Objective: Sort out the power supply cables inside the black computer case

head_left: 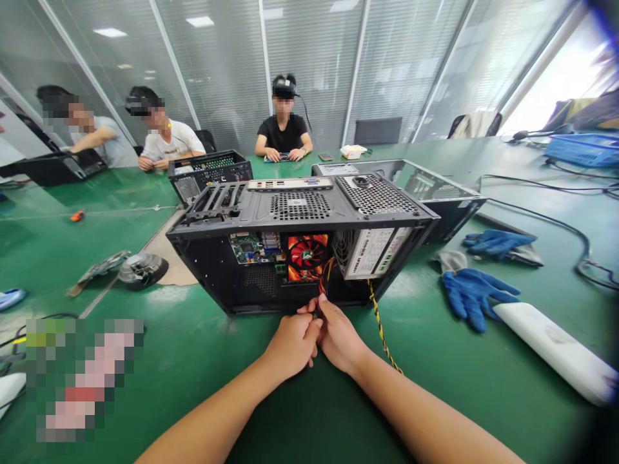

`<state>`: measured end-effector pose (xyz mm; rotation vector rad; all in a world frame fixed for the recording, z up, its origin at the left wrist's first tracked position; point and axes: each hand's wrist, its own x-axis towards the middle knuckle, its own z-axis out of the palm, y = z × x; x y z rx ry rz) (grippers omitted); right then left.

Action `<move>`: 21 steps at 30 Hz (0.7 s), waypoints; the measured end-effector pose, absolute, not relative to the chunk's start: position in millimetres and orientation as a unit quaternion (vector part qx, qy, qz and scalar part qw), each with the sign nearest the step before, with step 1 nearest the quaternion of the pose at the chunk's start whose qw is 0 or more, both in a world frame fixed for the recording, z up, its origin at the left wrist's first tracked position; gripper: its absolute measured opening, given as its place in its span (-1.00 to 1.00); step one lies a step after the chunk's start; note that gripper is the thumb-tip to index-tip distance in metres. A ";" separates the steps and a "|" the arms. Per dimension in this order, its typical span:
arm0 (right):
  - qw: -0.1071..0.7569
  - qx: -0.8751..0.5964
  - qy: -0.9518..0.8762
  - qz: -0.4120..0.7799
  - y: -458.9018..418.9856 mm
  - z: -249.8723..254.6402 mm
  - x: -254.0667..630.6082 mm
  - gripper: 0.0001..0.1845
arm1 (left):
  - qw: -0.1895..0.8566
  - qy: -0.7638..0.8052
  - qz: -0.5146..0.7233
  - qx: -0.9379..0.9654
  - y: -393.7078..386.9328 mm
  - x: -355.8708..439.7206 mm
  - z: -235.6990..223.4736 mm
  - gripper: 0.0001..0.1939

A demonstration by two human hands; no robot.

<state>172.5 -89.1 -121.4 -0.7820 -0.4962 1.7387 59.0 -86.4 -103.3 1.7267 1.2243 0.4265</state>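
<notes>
I'm in an office-like room used as a computer workshop: glass walls and blinds, a dark chair, and a big green counter bearing open computer cases and blue gloves.

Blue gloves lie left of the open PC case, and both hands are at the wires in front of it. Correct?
Wrong side: the head view shows the blue gloves right of the open PC case. Both hands, left and right, are at the wires in front of it.
</notes>
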 end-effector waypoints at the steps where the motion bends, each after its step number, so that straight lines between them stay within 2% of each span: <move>1: 0.546 -0.330 -0.210 0.740 -89.3 -120.7 172.7 -0.68 | 0.530 0.489 0.181 0.669 -85.7 59.0 -103.6 -0.66; 5: 0.537 -0.322 -0.209 0.751 -89.7 -119.1 173.5 -0.64 | 0.671 0.441 0.198 0.563 -83.3 58.4 -102.8 -0.66; 9: 0.534 -0.326 -0.218 0.750 -89.2 -119.9 173.3 -0.64 | 0.687 0.426 0.197 0.555 -82.9 58.2 -102.5 -0.65; 15: 0.541 -0.336 -0.226 0.737 -88.8 -123.2 172.4 -0.67 | 0.471 0.496 0.193 0.703 -87.1 59.4 -104.0 -0.67; 21: 0.561 -0.329 -0.213 0.729 -87.0 -122.2 172.4 -0.65 | 0.223 0.534 0.125 0.806 -90.2 58.1 -100.8 -0.67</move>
